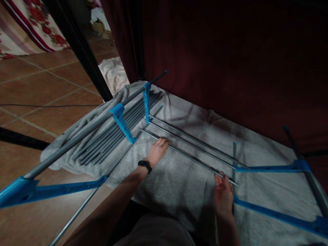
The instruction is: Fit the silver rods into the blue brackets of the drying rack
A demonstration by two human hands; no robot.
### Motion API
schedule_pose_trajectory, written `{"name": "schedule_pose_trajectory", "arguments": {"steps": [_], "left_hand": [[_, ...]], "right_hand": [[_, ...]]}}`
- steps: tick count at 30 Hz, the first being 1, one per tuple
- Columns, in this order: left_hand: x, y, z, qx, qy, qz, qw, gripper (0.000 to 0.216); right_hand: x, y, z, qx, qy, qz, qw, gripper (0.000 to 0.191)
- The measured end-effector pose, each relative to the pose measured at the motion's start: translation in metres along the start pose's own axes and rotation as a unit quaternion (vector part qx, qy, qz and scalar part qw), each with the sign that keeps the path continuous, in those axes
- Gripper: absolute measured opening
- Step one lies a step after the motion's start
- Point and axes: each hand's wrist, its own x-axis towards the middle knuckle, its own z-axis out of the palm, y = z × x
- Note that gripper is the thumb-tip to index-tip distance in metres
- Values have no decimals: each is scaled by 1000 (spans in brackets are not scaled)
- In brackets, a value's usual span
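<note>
A thin grey metal tube [192,157] runs slantwise in front of me, held at two places. My left hand [158,152], with a black band on the wrist, has its fingers closed over the tube near its far left end. Close to the other end, my right hand [223,193] grips it from below between thumb and fingers. Two similar tubes lie just beyond, spanning between a left frame with blue plastic brackets [123,123] and a right frame with blue brackets [271,169]. The held tube's right end lies over the right frame's lower bar; its left end appears free.
Several loose grey tubes [115,136] lie in a row on a grey blanket [179,194]. A dark red curtain [217,75] hangs behind. Black posts [82,51] stand at the left, above a tiled floor [38,82] with a dark cable.
</note>
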Motion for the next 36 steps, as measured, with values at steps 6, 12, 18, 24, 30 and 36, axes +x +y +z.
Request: {"name": "schedule_pose_trajectory", "arguments": {"steps": [6, 12, 18, 24, 30, 36], "left_hand": [[0, -2, -3, 3, 65, -60, 996, 32], [1, -9, 2, 34, 163, -135, 977, 35], [2, -11, 4, 41, 150, -111, 982, 33], [1, -4, -1, 43, 110, -88, 989, 31], [0, -2, -1, 36, 98, -65, 992, 31], [2, -8, 3, 44, 177, -143, 973, 35]], "right_hand": [[0, 1, -1, 27, 35, 11, 999, 41], [0, 0, 1, 49, 52, 17, 997, 30], [0, 0, 1, 26, 25, 5, 999, 32], [-4, -3, 5, 19, 13, 12, 1000, 32], [-2, -4, 3, 32, 17, 29, 999, 39], [-7, -12, 14, 136, 97, 82, 982, 27]]}}
